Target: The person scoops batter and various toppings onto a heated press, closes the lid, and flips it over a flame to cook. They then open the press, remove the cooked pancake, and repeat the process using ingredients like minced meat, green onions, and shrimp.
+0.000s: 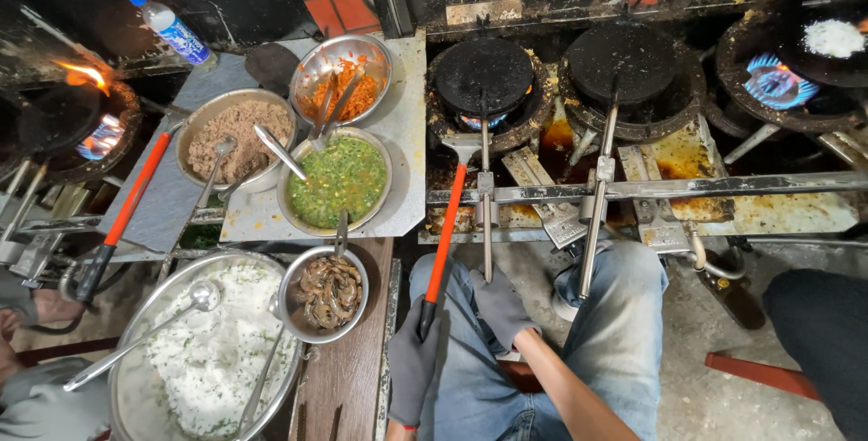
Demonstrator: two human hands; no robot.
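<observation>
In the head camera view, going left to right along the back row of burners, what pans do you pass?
Dark pan over flames at the far left → black pan with the metal handle under the right hand → second black pan → pan holding white rice over a blue flame.

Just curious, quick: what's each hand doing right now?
Left hand: closed on the red-handled spatula.
Right hand: closed on the long pan handle.

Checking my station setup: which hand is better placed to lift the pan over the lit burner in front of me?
Probably the right hand: it rests at the end of the pan handle leading to the pan. The left hand already holds the red spatula.
</observation>
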